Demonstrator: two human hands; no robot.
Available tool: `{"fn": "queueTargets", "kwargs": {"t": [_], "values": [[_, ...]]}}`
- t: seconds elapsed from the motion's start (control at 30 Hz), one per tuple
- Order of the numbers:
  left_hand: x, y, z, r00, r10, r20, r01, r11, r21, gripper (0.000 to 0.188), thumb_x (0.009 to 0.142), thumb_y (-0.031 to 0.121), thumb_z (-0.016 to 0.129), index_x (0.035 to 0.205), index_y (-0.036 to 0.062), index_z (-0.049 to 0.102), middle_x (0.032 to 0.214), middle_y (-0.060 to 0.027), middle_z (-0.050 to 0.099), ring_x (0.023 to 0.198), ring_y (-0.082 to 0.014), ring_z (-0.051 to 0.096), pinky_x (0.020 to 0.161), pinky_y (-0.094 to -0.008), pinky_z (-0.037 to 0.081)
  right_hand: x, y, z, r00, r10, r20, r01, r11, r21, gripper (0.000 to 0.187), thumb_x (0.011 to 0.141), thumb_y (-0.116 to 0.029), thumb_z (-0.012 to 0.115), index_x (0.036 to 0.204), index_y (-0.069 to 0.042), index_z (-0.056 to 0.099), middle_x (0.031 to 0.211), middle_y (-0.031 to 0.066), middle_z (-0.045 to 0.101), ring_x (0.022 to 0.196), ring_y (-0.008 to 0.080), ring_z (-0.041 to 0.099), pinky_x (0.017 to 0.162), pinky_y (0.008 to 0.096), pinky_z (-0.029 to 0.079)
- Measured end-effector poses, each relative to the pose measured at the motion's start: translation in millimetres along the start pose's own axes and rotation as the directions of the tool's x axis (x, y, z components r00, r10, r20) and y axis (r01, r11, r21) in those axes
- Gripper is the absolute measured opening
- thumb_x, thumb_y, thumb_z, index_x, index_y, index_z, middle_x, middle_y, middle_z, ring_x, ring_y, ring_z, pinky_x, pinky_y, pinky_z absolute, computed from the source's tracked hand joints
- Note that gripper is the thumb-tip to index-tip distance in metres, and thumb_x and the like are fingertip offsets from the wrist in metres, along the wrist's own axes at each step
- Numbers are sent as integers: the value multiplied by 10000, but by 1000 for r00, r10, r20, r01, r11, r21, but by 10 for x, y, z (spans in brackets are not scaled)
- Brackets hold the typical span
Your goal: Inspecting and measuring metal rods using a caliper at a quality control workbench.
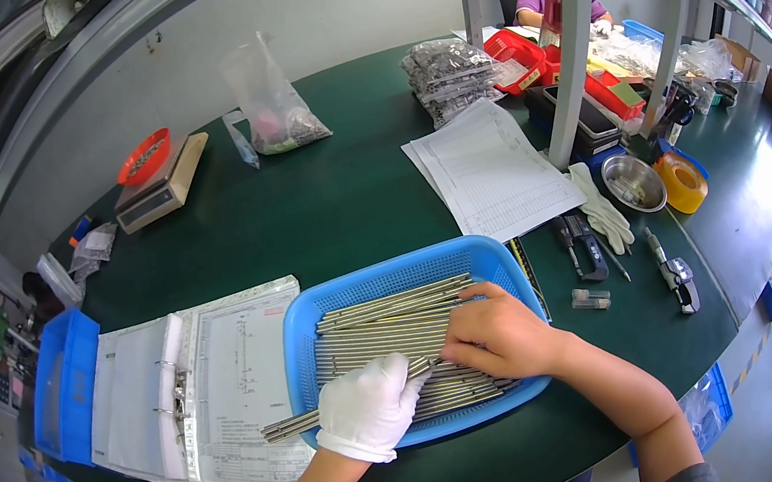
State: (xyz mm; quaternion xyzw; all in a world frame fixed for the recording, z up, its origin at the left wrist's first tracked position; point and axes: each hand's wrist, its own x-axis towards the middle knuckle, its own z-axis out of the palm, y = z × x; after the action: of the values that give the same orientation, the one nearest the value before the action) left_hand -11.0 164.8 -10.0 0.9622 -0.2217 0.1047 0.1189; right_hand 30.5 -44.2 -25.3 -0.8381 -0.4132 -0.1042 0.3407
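A blue perforated plastic basket (381,274) stands in front of me, with many thin metal rods (371,339) lying side by side in it. My left hand (372,407), in a white glove, is closed around a small bundle of rods (292,425) that sticks out past the basket's left rim. Bare, my right hand (501,332) is over the right part of the basket, its fingers bent and pinched at the right ends of the bundle. Its fingertips partly hide what they grip.
Left of the basket lies an open ring binder (244,364) beside a blue bin (65,383). Papers (496,168), calipers (674,271), a white glove (601,207) and a metal bowl (634,181) lie to the right. A scale (163,183) stands far left. Another person (530,1) sits across the table.
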Motion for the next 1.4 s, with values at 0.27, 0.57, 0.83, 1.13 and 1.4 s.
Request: {"fn": "queueTargets", "kwargs": {"t": [0.27,0.57,0.83,1.13,1.4], "values": [[11,-5,7,1000,15,-17,-15,1000,1,258,798,310,660,730,88,548,656,-77,630,539,-284,624,475,-396,492,-1,10,2,1000,19,12,-20,999,51,103,853,-202,635,836,-104,608,737,12,582,746,194,593,978,429,349],[12,-2,6,1000,8,14,-8,1000,4,262,807,316,651,732,87,550,656,-79,631,540,-286,625,478,-403,493,-17,30,30,999,-2,52,1,1000,13,113,856,-199,630,830,-93,601,747,19,578,754,212,589,974,422,355],[-7,0,-3,1000,3,25,-3,1000,11,266,805,320,655,727,88,551,662,-72,631,548,-288,627,477,-401,492,-4,2,21,999,-31,29,30,999,38,132,846,-196,644,802,-82,594,744,29,575,763,224,587,951,419,371],[2,-8,-1,999,6,38,-7,1000,21,261,805,315,655,732,86,552,670,-80,635,543,-289,625,477,-402,493,19,-37,-15,1000,-15,16,14,997,72,126,859,-208,630,833,-88,601,778,39,601,770,232,591,942,411,386],[39,9,-9,999,3,40,-5,999,32,295,838,361,618,719,98,561,612,-93,617,512,-301,614,468,-411,486,-8,28,-1,999,-23,47,23,1000,-7,137,864,-217,619,835,-83,613,778,64,607,787,257,597,897,414,418]]}}
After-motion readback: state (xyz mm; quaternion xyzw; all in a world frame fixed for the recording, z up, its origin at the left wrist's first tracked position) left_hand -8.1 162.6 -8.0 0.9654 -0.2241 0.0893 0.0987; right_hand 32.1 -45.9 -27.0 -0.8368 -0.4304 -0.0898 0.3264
